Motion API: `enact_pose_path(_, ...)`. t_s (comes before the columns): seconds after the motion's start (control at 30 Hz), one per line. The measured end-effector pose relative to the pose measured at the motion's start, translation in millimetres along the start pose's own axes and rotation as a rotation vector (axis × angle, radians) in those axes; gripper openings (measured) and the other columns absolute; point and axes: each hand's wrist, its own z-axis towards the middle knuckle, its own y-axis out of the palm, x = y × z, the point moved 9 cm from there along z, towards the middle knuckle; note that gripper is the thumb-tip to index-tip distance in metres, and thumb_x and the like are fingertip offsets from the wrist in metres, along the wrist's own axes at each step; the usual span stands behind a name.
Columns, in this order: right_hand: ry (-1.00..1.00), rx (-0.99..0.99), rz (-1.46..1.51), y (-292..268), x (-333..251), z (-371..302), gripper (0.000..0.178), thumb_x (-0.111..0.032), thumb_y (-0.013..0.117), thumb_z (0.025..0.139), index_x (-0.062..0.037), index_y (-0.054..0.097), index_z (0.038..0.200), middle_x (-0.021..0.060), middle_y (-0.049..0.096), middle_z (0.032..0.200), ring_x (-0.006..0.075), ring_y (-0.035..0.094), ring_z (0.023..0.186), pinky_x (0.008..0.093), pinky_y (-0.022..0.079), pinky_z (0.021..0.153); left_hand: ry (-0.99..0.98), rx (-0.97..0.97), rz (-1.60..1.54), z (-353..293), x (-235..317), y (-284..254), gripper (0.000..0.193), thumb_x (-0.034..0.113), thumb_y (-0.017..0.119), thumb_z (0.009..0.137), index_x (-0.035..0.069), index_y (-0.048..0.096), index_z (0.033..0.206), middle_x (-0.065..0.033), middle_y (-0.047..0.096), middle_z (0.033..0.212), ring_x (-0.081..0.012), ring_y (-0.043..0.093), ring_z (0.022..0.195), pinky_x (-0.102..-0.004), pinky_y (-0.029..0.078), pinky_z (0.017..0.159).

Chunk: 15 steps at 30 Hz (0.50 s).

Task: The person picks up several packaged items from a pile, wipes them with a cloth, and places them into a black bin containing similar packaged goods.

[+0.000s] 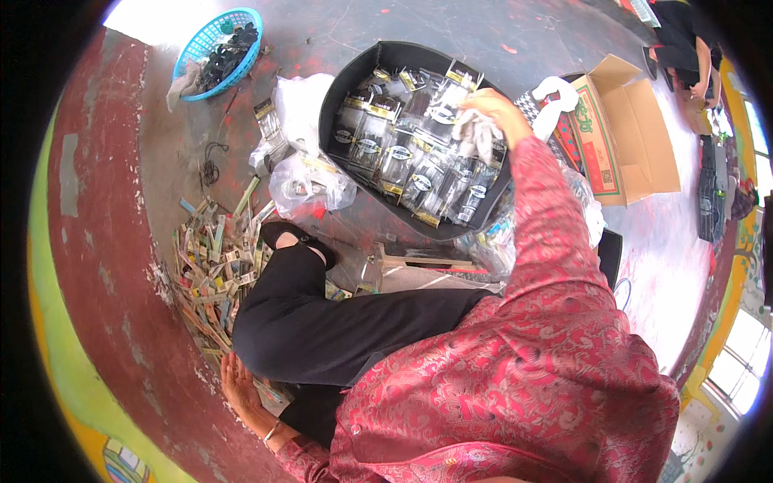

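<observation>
A black tub (pixel 403 55) is sitting on the floor (pixel 322 28), holding clear packets (pixel 398 163), while a pile of paper strips (pixel 216 258) is lying to the left. Near the strips, the left hand (pixel 241 389) is extending its fingers; the right hand (pixel 493 109) is hanging over the packets, touching a crumpled whitish cloth (pixel 479 138), though whether it is gripping I cannot tell.

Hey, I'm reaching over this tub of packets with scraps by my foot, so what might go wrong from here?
The packets lie loosely heaped, so your right hand or the white cloth by it might knock some askew.

Some lean near the rim of the tub and might slip out.

Your shoe is beside loose scraps, which might slide underfoot.
</observation>
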Motion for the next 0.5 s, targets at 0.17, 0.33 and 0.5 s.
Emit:
enact_pose_path(0.17,0.375,0.734,-0.913,-27,17,14,0.040,-0.029,0.064,0.067,-0.0061,0.065,0.100,0.0187,0.061,0.105,0.0337,0.056,0.103,0.0399,0.044,0.087,-0.080,-0.017,-0.107,8,-26,-1,0.048,0.015,0.054,0.085,-0.003,0.038,0.127,-0.0154,0.052,0.118,-0.0277,0.053,0.105,-0.0377,0.043,0.091)
enact_pose_path(0.33,0.344,0.641,-0.948,-32,49,30,0.040,-0.030,0.064,0.067,-0.0063,0.065,0.099,0.0186,0.061,0.105,0.0320,0.058,0.101,0.0383,0.045,0.086,-0.223,-0.013,-0.235,20,-58,-5,0.034,0.014,0.048,0.088,-0.004,0.048,0.116,-0.0153,0.056,0.113,-0.0271,0.055,0.101,-0.0383,0.045,0.087)
enact_pose_path(0.5,0.293,0.486,-1.194,24,24,0,0.049,-0.042,0.067,0.070,0.0014,0.064,0.091,0.0208,0.063,0.096,0.0315,0.061,0.091,0.0400,0.048,0.076,-0.176,-0.028,-0.130,13,-49,15,0.034,0.016,0.045,0.088,-0.005,0.049,0.115,-0.0172,0.056,0.112,-0.0281,0.056,0.100,-0.0386,0.046,0.086)
